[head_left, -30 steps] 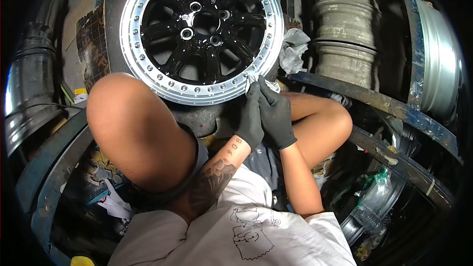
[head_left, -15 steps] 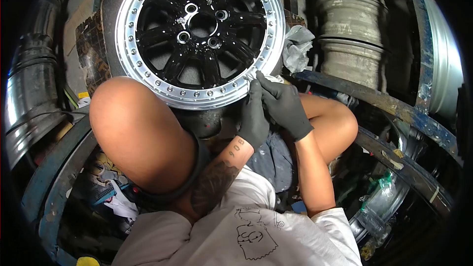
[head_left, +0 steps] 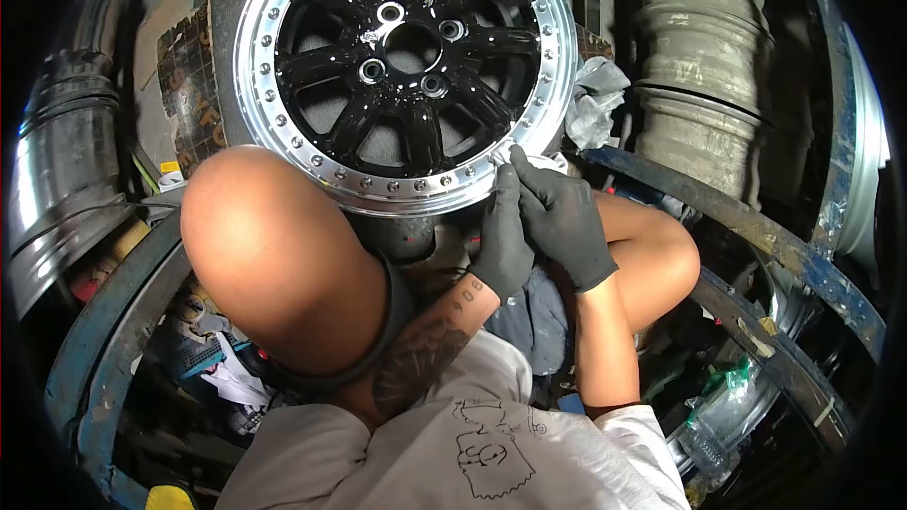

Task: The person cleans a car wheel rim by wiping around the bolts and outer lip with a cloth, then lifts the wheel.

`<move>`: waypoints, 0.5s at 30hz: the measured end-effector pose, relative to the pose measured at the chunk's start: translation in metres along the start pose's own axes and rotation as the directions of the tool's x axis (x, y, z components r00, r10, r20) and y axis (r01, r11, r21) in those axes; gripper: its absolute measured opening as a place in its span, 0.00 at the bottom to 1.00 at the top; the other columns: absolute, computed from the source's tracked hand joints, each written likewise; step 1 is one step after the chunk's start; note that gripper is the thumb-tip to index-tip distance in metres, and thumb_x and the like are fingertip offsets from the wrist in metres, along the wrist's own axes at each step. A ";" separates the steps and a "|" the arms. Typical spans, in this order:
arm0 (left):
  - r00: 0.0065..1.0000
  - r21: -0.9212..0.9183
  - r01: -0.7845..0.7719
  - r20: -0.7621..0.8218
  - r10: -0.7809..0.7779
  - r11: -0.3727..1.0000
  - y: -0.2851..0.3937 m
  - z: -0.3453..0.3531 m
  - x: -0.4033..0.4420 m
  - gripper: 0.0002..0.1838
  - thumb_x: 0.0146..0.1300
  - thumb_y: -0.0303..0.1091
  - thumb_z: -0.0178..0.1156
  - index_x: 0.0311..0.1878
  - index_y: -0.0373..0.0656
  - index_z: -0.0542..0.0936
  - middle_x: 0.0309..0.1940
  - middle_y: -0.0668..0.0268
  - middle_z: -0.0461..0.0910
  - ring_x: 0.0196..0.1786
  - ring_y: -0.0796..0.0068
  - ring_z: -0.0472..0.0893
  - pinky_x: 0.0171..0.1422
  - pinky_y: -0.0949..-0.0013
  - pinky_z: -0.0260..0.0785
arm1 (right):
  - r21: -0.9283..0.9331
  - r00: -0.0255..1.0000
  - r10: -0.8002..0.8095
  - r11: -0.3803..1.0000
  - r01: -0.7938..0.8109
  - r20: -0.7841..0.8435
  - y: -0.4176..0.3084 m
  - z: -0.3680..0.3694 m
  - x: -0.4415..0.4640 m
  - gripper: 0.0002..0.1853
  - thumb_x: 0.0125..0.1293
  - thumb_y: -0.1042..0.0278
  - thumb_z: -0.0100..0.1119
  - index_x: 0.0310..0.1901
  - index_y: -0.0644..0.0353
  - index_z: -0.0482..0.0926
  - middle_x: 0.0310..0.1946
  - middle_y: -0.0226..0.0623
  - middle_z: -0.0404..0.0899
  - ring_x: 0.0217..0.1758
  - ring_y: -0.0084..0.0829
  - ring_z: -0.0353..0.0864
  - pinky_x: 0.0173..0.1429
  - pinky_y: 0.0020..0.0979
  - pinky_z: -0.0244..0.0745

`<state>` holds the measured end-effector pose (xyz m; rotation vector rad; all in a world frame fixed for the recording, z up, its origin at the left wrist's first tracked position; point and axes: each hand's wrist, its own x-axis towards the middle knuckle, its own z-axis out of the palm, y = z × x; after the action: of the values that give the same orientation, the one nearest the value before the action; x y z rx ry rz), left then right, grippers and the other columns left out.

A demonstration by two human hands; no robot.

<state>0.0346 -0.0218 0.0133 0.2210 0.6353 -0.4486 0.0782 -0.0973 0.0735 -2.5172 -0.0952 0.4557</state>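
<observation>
A wheel rim (head_left: 312, 166) with glossy black spokes and a polished, bolt-studded silver lip lies face up in front of my knees. At its lower right edge, my right hand (head_left: 570, 222), in a dark grey glove, pinches a white cloth (head_left: 502, 153) against the lip, the index finger pressing near the bolts. My left hand (head_left: 504, 238), gloved alike, is closed right beside it, thumb up against the cloth. Its other fingers are partly hidden beneath the lip. More white cloth shows behind the right hand's knuckles.
A crumpled grey rag (head_left: 597, 99) lies right of the rim. Stacked bare wheel barrels (head_left: 704, 66) stand at the right, shiny ones (head_left: 71, 151) at the left. Worn blue metal frame bars (head_left: 756, 222) run on both sides. A plastic bottle (head_left: 704, 439) lies low at the right.
The view has shifted a little, so the rim and hands appear slightly further right and lower. Both hands stay together at the lip's lower right, the fingertips only slightly repositioned.
</observation>
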 end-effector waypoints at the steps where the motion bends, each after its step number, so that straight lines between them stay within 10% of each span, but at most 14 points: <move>1: 1.000 -0.004 0.011 -0.006 -0.011 1.000 0.002 0.000 -0.003 0.33 0.87 0.57 0.36 0.75 0.37 0.67 0.69 0.57 0.74 0.71 0.67 0.74 0.78 0.64 0.66 | -0.029 1.000 -0.007 1.000 0.007 -0.003 -0.001 0.001 -0.002 0.21 0.72 0.72 0.62 0.65 0.65 0.81 0.37 0.61 0.84 0.37 0.53 0.87 0.44 0.43 0.80; 15: 0.999 0.092 0.040 -0.006 -0.039 0.995 -0.008 -0.022 -0.005 0.31 0.85 0.59 0.44 0.72 0.40 0.71 0.63 0.62 0.77 0.64 0.73 0.77 0.71 0.65 0.71 | 0.008 0.986 0.132 0.991 -0.132 -0.099 0.000 0.017 -0.022 0.22 0.74 0.65 0.60 0.66 0.59 0.81 0.39 0.56 0.85 0.42 0.57 0.86 0.48 0.52 0.79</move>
<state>0.0158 -0.0194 -0.0012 0.2976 0.6247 -0.5164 0.0520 -0.0919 0.0665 -2.5498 0.1106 0.3816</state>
